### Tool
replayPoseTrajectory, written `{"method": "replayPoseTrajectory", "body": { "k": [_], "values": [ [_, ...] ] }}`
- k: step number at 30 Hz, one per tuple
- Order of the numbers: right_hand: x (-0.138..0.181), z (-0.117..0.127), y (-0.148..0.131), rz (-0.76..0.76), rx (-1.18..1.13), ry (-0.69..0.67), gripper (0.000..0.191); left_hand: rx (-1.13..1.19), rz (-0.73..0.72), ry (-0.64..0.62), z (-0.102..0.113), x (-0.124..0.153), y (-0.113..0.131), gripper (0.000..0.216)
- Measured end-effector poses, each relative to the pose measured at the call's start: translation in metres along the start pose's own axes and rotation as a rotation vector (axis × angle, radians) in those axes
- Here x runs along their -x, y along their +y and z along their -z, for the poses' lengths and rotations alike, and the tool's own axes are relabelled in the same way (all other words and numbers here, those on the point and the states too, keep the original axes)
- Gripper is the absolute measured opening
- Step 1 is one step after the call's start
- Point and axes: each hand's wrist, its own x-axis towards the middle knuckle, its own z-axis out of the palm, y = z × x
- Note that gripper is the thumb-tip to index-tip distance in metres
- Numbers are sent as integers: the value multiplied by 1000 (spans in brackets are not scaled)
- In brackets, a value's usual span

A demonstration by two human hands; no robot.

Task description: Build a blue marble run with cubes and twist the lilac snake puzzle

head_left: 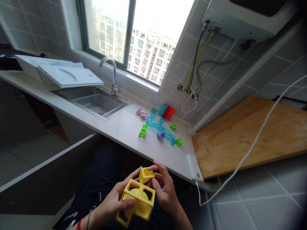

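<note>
Over my lap, my left hand is wrapped round a yellow block piece with square window openings and a curved inner surface. Its thumb presses on the near face. My right hand pinches a smaller yellow cube at the upper end of that piece. The two yellow parts touch; whether they are locked together I cannot tell. Beyond my hands, on the counter, lie a green double block, a purple cube and translucent blue track pieces.
Red and orange blocks, a green cube and pale purple pieces also lie on the white counter. A sink is at left. A white power bank with a cable sits beside a wooden board.
</note>
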Motion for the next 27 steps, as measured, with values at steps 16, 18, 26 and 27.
{"method": "replayPoseTrajectory", "body": {
  "k": [16, 18, 26, 27],
  "values": [
    [5, 1, -5, -153, -255, -57, 54, 26, -4, 36, -5, 11, 0, 62],
    [6, 0, -1, -180, -244, -29, 52, -14, -17, 12, -5, 11, -1, 60],
    [9, 5, 19, -231, -161, 25, 53, -125, -95, 42, -8, 13, 2, 65],
    [10, 5, 24, -249, -182, 14, 53, -133, -93, 37, -7, 13, 2, 67]
  ]
}}
